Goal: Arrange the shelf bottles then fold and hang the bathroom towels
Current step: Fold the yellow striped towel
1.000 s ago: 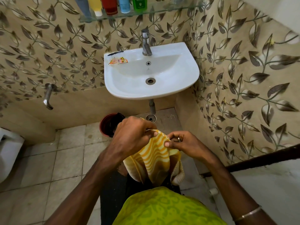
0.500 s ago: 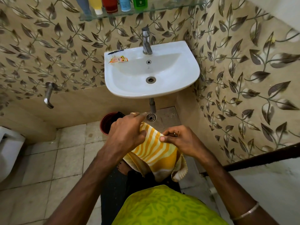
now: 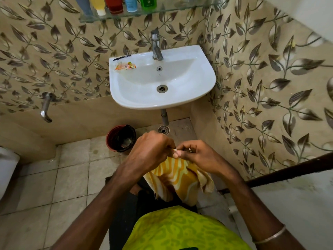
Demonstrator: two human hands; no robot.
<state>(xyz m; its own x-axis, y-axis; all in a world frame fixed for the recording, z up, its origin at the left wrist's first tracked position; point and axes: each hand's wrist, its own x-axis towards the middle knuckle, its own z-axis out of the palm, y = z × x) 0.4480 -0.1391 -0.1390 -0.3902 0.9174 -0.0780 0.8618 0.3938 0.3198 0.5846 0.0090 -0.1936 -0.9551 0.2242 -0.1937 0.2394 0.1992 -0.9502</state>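
Low in the middle of the frame, the left hand (image 3: 152,147) and the right hand (image 3: 195,156) meet fingertip to fingertip, each pinching the top edge of a yellow-and-white striped towel (image 3: 180,179). The cloth hangs bunched just below both hands (its lower folds drape in front of the person's green shirt (image 3: 180,231)). Along the top edge of the frame, a glass shelf (image 3: 144,12) carries a row of bottles (image 3: 115,4), standing side by side. Below it in the upper middle sits the white washbasin (image 3: 194,83), well apart from the towel, with a red bin (image 3: 112,139) on the floor left of the hands.
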